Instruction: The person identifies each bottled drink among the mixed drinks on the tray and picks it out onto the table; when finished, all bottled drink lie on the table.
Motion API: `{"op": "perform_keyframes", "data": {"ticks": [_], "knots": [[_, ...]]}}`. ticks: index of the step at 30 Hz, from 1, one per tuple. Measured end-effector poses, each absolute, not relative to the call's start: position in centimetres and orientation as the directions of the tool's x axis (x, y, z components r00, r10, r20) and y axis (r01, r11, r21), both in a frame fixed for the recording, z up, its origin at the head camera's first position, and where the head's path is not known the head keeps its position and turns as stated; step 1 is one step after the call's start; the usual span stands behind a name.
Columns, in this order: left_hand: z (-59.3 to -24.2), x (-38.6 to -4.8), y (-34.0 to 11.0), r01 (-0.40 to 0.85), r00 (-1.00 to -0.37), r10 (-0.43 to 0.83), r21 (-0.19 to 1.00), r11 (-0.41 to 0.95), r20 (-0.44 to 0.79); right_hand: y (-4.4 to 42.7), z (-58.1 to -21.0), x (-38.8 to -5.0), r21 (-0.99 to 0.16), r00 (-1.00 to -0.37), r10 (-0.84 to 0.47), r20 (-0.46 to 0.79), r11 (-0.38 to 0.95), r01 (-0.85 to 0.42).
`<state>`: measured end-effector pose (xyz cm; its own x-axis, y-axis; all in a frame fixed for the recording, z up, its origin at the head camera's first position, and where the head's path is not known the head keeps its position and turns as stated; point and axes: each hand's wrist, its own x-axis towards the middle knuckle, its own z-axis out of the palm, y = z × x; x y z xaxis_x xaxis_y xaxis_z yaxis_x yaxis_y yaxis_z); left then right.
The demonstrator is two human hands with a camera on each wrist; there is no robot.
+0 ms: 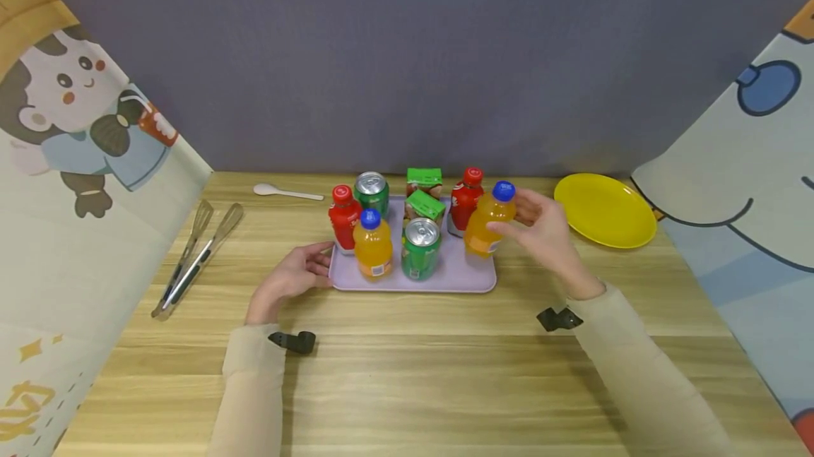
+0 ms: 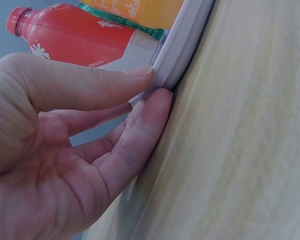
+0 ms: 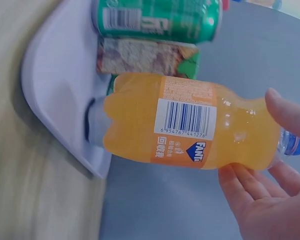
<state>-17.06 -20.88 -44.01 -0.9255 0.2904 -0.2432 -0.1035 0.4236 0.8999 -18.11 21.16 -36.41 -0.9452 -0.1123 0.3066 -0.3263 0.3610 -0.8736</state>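
My right hand (image 1: 548, 234) holds an orange Fanta bottle (image 3: 185, 125) with a blue cap, thumb on one side and fingers on the other near its shoulder. The bottle tilts slightly above the right end of a pale lilac tray (image 1: 461, 275). At the tray's left end, my left hand (image 2: 90, 140) pinches the rim between thumb and fingers. A red bottle (image 1: 344, 220) stands closest to that hand, beside a second orange bottle (image 1: 373, 248). Green cans (image 1: 420, 252), juice cartons (image 1: 424, 179) with green tops and another red bottle (image 1: 466, 196) also stand on the tray.
A yellow plate (image 1: 604, 211) lies at the back right. Metal tongs (image 1: 197, 259) rest on the wooden table (image 1: 407, 372) at the left, and a white spoon (image 1: 289, 193) lies near the back edge. A grey wall (image 1: 407, 61) rises behind, with printed panels at both sides.
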Motion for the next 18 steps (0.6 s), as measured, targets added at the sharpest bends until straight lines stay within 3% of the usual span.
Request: {"op": "perform_keyframes", "data": {"ticks": [18], "knots": [[-44.2,-17.1,-21.1,-0.095,-0.925,0.297,0.903,0.419,-0.236,23.9,-34.6,-19.0,-0.87,-0.958,-0.039,0.285,0.409,-0.276]]}}
